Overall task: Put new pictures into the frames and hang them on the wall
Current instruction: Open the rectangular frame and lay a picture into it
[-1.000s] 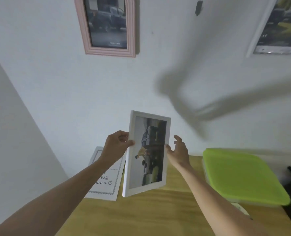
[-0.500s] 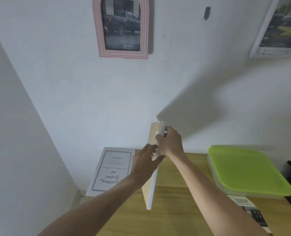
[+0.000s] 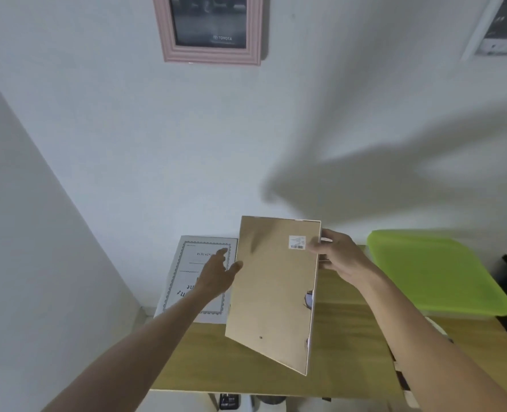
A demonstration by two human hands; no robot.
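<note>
**Frame turned back-side up over the worktop**

Now, from the left: a document frame (image 3: 197, 276) with an ornate border leans at the wall at about nine o'clock of the held frame, its foot near the wooden worktop (image 3: 344, 364). The left hand (image 3: 218, 278) reaches in front of it, fingers (image 3: 221, 254) straight and loosely spread, thumb touching the left edge of the held frame; it grips nothing.

At centre, the picture frame (image 3: 273, 295) is held above the worktop, tilted, its brown backing board toward the camera. A white barcode sticker (image 3: 297, 242) sits near its top right corner, and a small tear shows on the right edge. The right hand (image 3: 339, 257) pinches the frame at its upper right edge, thumb on the backing beside the sticker, fingers curled behind.

At three o'clock, a lime-green lid (image 3: 436, 272) covers a box on the worktop. On the wall at twelve o'clock hangs a pink frame (image 3: 210, 56) with a dark car picture; at one o'clock, a white frame (image 3: 481, 40), partly cut off.
</note>
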